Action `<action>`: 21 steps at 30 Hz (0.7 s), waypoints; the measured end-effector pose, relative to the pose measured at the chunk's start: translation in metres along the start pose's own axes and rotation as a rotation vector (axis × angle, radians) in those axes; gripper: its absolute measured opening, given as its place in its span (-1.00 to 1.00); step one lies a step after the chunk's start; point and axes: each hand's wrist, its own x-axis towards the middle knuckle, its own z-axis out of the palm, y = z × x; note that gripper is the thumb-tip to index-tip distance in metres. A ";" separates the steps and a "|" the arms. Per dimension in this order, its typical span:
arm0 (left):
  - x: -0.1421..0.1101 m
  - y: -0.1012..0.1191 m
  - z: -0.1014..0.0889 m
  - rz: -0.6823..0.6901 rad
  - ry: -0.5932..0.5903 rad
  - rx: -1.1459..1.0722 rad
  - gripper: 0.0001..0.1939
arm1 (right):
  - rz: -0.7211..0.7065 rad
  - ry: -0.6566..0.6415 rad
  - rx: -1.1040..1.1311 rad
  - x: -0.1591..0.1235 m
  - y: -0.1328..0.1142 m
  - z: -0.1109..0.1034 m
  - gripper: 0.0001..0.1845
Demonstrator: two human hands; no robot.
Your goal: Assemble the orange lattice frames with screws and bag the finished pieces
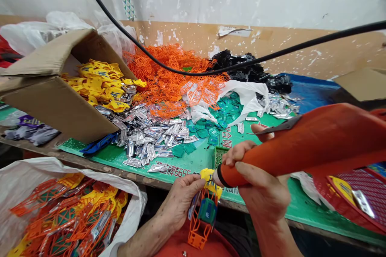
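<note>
My left hand [184, 197] pinches a toy vehicle body [199, 223] near the front of the bench. It has an orange lattice frame, a green block [208, 210] in the middle and a yellow piece [207, 175] at its top end. Wrapped in my right hand [262, 186] is an orange electric screwdriver [304, 144], lying nearly level. Its tip meets the yellow piece beside my left fingertips; the exact contact point is too small to make out. Just behind the tip stands a small green tray [220, 155] of tiny parts.
Silver plates [150, 138], green pieces [211, 128], orange frames [169, 76] and black parts [238, 66] lie heaped on the bench. A tilted carton [57, 104] holds yellow parts. At lower left, a white sack [137, 204] contains assembled bodies. A red basket [362, 192] sits right; a black cable [187, 73] hangs across.
</note>
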 end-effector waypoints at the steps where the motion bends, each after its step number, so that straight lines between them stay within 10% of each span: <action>1: 0.000 0.000 0.000 -0.002 0.004 -0.001 -0.61 | -0.003 -0.001 0.002 0.000 0.000 0.001 -0.36; 21: -0.005 0.005 0.005 -0.015 -0.008 -0.035 -0.62 | 0.025 0.042 -0.098 0.000 0.005 -0.001 -0.30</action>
